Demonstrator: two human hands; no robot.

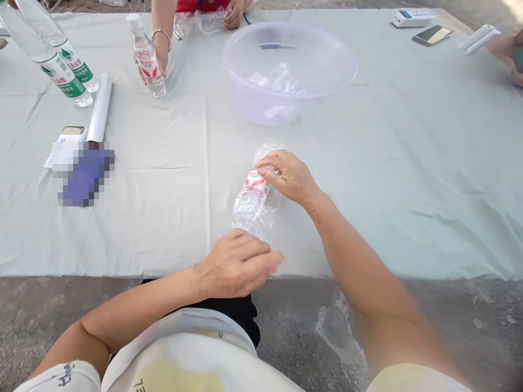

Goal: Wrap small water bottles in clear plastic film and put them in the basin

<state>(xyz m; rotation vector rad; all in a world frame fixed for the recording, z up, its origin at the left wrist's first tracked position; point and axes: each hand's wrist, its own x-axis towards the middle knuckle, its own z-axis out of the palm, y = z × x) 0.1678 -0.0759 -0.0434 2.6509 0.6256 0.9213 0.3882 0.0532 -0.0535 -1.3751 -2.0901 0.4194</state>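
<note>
A clear water bottle (254, 182) with a red and white label lies tilted on the cloth, inside a transparent plastic bag (267, 215). Across the upper part of the bottle, my right hand (292, 177) curls its thumb and fingers against it through the film. At the near end of the bag, by the table's front edge, my left hand (239, 261) is closed with its fingers together. The bag's end runs under that hand, and the left fingertips are slightly blurred.
Beyond the bottle stands a translucent purple basin (245, 103) with crumpled plastic inside. Across the table, a person's hand (161, 60) holds another bottle (149, 68). Two large bottles (67, 76), a white roll (100, 109) and phones (433, 35) lie or stand around.
</note>
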